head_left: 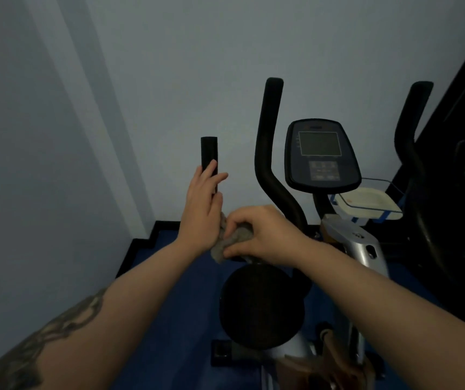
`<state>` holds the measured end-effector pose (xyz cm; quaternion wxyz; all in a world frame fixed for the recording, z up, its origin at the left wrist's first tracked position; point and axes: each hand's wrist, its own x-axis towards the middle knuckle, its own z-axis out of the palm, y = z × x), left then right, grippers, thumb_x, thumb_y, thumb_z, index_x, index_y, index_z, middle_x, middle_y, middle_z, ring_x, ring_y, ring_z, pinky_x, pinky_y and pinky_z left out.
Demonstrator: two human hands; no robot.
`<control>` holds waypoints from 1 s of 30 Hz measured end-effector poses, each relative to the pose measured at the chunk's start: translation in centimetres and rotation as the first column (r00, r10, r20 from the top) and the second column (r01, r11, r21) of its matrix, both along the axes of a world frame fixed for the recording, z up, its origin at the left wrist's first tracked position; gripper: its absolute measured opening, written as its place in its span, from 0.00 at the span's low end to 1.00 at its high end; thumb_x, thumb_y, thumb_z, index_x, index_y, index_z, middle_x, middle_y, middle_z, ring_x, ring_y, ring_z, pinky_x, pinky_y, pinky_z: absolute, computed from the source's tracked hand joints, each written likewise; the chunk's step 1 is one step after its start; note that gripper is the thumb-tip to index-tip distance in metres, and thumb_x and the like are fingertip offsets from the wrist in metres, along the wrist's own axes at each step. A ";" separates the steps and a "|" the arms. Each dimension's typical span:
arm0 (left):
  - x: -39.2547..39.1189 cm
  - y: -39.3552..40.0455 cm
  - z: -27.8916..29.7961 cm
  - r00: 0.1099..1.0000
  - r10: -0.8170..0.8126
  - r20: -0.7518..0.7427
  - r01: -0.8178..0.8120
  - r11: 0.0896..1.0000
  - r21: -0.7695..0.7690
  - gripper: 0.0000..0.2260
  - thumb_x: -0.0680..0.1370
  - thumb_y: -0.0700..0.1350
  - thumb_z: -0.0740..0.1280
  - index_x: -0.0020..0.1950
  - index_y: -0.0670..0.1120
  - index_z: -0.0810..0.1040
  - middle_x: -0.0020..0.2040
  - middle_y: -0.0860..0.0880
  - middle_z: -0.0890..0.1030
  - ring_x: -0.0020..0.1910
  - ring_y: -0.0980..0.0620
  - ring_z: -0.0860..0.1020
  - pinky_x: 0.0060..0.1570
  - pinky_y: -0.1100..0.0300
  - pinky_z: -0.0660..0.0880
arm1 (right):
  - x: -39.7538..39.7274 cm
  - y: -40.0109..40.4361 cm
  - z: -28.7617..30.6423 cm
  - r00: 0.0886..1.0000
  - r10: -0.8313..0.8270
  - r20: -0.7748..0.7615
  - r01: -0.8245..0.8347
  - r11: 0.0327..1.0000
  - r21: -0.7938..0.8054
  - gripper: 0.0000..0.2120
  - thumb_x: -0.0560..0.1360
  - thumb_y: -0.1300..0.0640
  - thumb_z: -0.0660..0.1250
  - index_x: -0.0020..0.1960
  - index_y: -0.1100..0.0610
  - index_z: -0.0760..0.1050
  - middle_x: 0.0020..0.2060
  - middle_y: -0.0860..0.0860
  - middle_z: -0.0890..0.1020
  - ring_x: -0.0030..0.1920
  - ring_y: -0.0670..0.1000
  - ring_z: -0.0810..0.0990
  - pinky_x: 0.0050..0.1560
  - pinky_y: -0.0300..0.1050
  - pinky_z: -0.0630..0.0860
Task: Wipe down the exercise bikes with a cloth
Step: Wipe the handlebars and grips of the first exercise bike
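Grey cloth [232, 240], crumpled, bunched low on a black handlebar grip [209, 156] at the left of the exercise bike [349, 243]. Right hand [262, 235] on top of it, fingers curled round the fabric and pinching it against the bar. Left hand [203, 205] just above, touching the cloth's upper edge, fingers mostly straight along the grip, steadying rather than clasping. Further right: two taller curved black handles, a dark console [322, 154] between them, a white tray [366, 204] beside the post. Below, round black flywheel cover [259, 305] over blue floor. Likely step: wiping this grip, bike far from finished. Next move probably calls for sliding the cloth upward along the bar, with the left hand shifted clear.
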<state>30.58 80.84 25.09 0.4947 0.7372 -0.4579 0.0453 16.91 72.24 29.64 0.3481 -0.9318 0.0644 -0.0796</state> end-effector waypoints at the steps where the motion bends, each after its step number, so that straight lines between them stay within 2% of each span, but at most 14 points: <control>1: 0.1 0.0 0.0 1.000 -0.003 0.007 0.002 1.000 0.006 0.17 0.83 0.34 0.55 0.70 0.44 0.69 0.76 0.52 0.57 0.78 0.50 0.49 0.75 0.57 0.49 | 0.0 -0.1 0.2 1.000 0.004 -0.018 -0.004 1.000 0.004 0.11 0.66 0.52 0.79 0.45 0.53 0.81 0.43 0.48 0.82 0.46 0.47 0.78 0.49 0.52 0.77; 3: 0.1 0.1 0.1 1.000 0.001 0.020 -0.001 1.000 0.014 0.17 0.83 0.35 0.55 0.70 0.44 0.70 0.76 0.53 0.57 0.78 0.50 0.49 0.75 0.56 0.49 | -0.7 -0.9 0.9 0.995 0.033 -0.089 -0.045 0.989 -0.141 0.11 0.65 0.50 0.79 0.45 0.51 0.81 0.44 0.46 0.81 0.46 0.46 0.78 0.49 0.50 0.77; 5: 0.0 0.0 0.0 0.999 0.019 0.026 -0.019 1.000 0.009 0.17 0.83 0.35 0.55 0.70 0.45 0.70 0.76 0.55 0.56 0.78 0.52 0.49 0.74 0.61 0.48 | -1.5 -2.1 1.6 0.983 0.035 -0.178 -0.086 0.954 -0.288 0.12 0.65 0.47 0.78 0.43 0.49 0.80 0.42 0.44 0.80 0.45 0.44 0.77 0.46 0.45 0.76; 8: -0.1 0.0 -0.1 0.998 0.044 0.035 -0.044 0.999 0.005 0.17 0.83 0.36 0.55 0.70 0.46 0.70 0.76 0.56 0.57 0.78 0.55 0.49 0.70 0.75 0.45 | -1.1 -2.0 1.8 0.986 -0.004 -0.169 -0.050 0.947 -0.316 0.12 0.64 0.46 0.78 0.40 0.46 0.77 0.38 0.42 0.78 0.40 0.42 0.74 0.37 0.38 0.69; 10: -0.1 0.0 -0.1 0.999 0.027 0.032 -0.027 1.000 -0.001 0.16 0.83 0.36 0.55 0.70 0.46 0.70 0.76 0.56 0.57 0.78 0.54 0.49 0.69 0.76 0.45 | 0.0 -0.7 1.1 0.994 -0.054 -0.090 0.032 0.973 -0.227 0.11 0.64 0.47 0.78 0.41 0.48 0.78 0.37 0.44 0.79 0.40 0.43 0.75 0.35 0.37 0.69; 13: 0.0 0.2 0.1 1.000 -0.010 0.009 0.010 1.000 -0.008 0.16 0.83 0.36 0.55 0.70 0.44 0.70 0.76 0.54 0.58 0.78 0.52 0.50 0.70 0.74 0.46 | 0.5 0.5 0.1 0.994 -0.110 -0.029 0.112 0.990 0.087 0.12 0.66 0.50 0.78 0.44 0.52 0.79 0.42 0.46 0.81 0.46 0.47 0.78 0.46 0.47 0.77; 14: 0.0 0.3 0.1 1.000 -0.012 0.013 0.012 1.000 -0.004 0.16 0.84 0.36 0.55 0.70 0.44 0.70 0.76 0.54 0.58 0.78 0.52 0.50 0.70 0.73 0.46 | 0.2 0.5 0.1 0.995 -0.091 -0.044 0.094 0.992 0.078 0.12 0.66 0.50 0.78 0.44 0.52 0.78 0.43 0.47 0.81 0.46 0.47 0.78 0.47 0.48 0.77; 16: 0.0 0.4 0.1 0.999 -0.017 0.032 0.017 1.000 0.016 0.17 0.84 0.36 0.54 0.71 0.44 0.68 0.76 0.53 0.57 0.78 0.52 0.49 0.70 0.75 0.45 | -0.4 -0.1 0.7 0.992 -0.014 -0.124 -0.004 0.990 -0.141 0.11 0.67 0.51 0.76 0.43 0.51 0.76 0.42 0.46 0.80 0.44 0.48 0.77 0.44 0.47 0.76; 18: 0.0 0.4 0.2 0.999 -0.016 0.041 0.014 0.999 0.030 0.18 0.83 0.35 0.54 0.72 0.44 0.67 0.76 0.53 0.56 0.78 0.53 0.48 0.69 0.76 0.44 | -0.5 -0.3 1.9 0.976 0.032 -0.217 -0.120 0.906 -0.405 0.10 0.67 0.52 0.75 0.42 0.50 0.75 0.40 0.46 0.78 0.42 0.48 0.76 0.42 0.47 0.76; 19: 0.0 0.4 0.1 0.999 -0.009 0.041 0.007 0.999 0.035 0.18 0.83 0.35 0.54 0.73 0.44 0.67 0.76 0.54 0.56 0.77 0.54 0.48 0.69 0.77 0.44 | -0.3 -0.5 2.3 0.969 0.030 -0.247 -0.142 0.881 -0.451 0.10 0.67 0.51 0.76 0.41 0.49 0.75 0.39 0.46 0.78 0.41 0.48 0.76 0.41 0.46 0.76; 22: -0.1 0.4 0.1 0.999 0.002 0.044 -0.004 0.999 0.036 0.18 0.83 0.35 0.54 0.73 0.45 0.67 0.77 0.54 0.55 0.77 0.56 0.48 0.69 0.77 0.44 | 0.9 -0.3 2.4 0.971 -0.020 -0.239 -0.072 0.926 -0.372 0.12 0.64 0.48 0.77 0.40 0.49 0.75 0.38 0.45 0.78 0.41 0.48 0.77 0.40 0.46 0.75; 26: 0.0 0.4 0.2 0.999 -0.011 0.040 0.009 0.999 0.053 0.18 0.83 0.35 0.54 0.73 0.43 0.67 0.77 0.52 0.56 0.77 0.55 0.48 0.69 0.76 0.43 | 0.4 0.6 0.2 0.993 -0.092 -0.071 0.091 0.996 -0.023 0.14 0.68 0.47 0.76 0.49 0.48 0.76 0.46 0.46 0.81 0.47 0.47 0.78 0.49 0.48 0.77; 27: 0.0 0.4 0.2 0.999 -0.003 0.044 0.001 0.998 0.055 0.18 0.83 0.34 0.53 0.73 0.43 0.67 0.77 0.51 0.56 0.77 0.54 0.48 0.69 0.76 0.43 | -0.3 0.6 -0.1 0.996 -0.083 -0.036 0.084 0.996 0.003 0.13 0.69 0.48 0.75 0.51 0.47 0.76 0.46 0.45 0.81 0.47 0.46 0.78 0.48 0.47 0.76; 30: -0.2 0.3 0.5 0.996 0.029 0.082 -0.036 0.995 0.095 0.18 0.83 0.35 0.54 0.73 0.43 0.67 0.78 0.52 0.56 0.77 0.55 0.48 0.69 0.75 0.44 | -2.9 -0.4 1.1 0.998 -0.047 -0.037 0.041 0.986 -0.159 0.11 0.69 0.50 0.75 0.49 0.43 0.77 0.41 0.40 0.78 0.44 0.42 0.76 0.42 0.39 0.72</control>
